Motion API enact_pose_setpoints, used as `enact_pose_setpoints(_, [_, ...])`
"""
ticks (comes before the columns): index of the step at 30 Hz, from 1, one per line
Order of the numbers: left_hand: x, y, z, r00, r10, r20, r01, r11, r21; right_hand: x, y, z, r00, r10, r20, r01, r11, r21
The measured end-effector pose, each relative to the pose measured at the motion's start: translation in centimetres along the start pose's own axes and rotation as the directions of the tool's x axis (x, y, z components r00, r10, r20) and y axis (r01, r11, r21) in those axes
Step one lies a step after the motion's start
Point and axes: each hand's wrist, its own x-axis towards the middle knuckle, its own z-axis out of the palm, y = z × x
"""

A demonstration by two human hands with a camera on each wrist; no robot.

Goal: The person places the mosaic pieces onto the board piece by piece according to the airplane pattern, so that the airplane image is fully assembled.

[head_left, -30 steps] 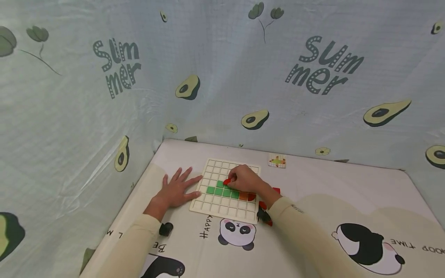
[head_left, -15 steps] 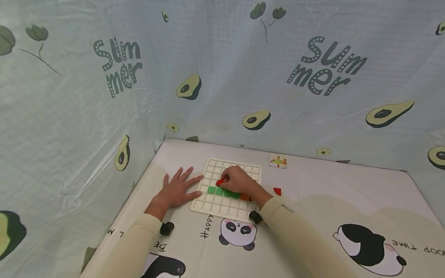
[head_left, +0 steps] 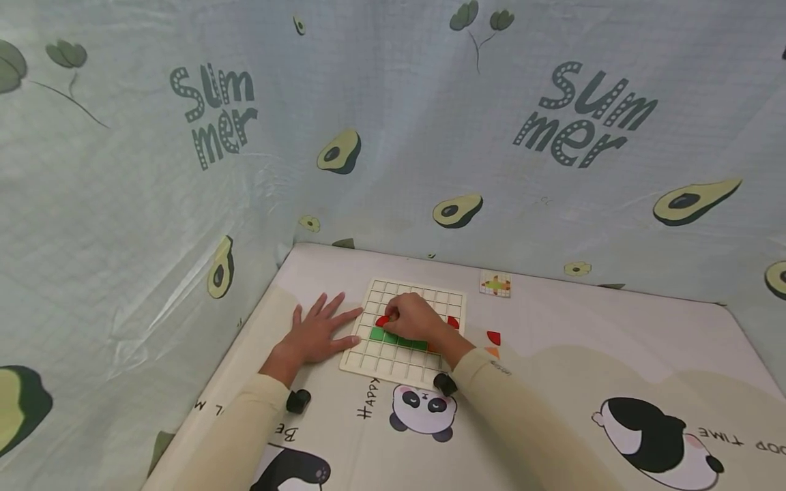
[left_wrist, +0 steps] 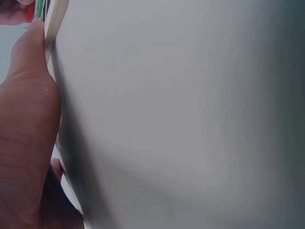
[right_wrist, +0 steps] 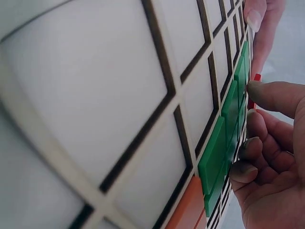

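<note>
A pale grid board (head_left: pixel 393 369) lies on the table, with a row of green square tiles (head_left: pixel 376 334) on it. My right hand (head_left: pixel 419 319) pinches a red curved-edge tile (head_left: pixel 382 321) between thumb and finger, just above the left end of that row. In the right wrist view the red tile shows edge-on at the fingertips, and an orange tile (right_wrist: pixel 188 206) follows the green ones. Spread flat, my left hand (head_left: pixel 314 339) rests on the table with fingertips at the board's left edge. My right hand covers part of the grid.
Another red tile (head_left: pixel 453 322) lies near the board's right edge. To the right of the board are a loose red tile (head_left: pixel 494 338) and an orange triangular tile (head_left: pixel 493 352). A small pattern card (head_left: pixel 495 284) lies behind them. Patterned sheeting (head_left: pixel 393 123) rises behind the table.
My right hand has moved left across the board with the red tile, to the left end of the green row. Tiles at the right have come into view. My left hand stays in place.
</note>
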Motion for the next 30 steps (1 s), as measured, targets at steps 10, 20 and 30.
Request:
enact_pose_setpoints(10, [-0.11,-0.04,0.06,1.0,0.005,-0.008,-0.005,1.0,-0.008,0.47,-0.46,0.41,1.0,-0.012,-0.005,0.012,0.999,-0.044])
enact_pose_setpoints(20, [-0.04,0.05,-0.23,1.0,0.005,-0.005,-0.005,1.0,-0.009,0.6,-0.39,0.57,1.0,0.002,-0.014,-0.003,1.0,-0.025])
enact_pose_setpoints(30, [-0.6,0.23,-0.76,1.0,0.021,-0.007,-0.022,0.999,-0.039,0.62,-0.06,0.73,0.999,-0.037,0.009,0.037,0.999,-0.01])
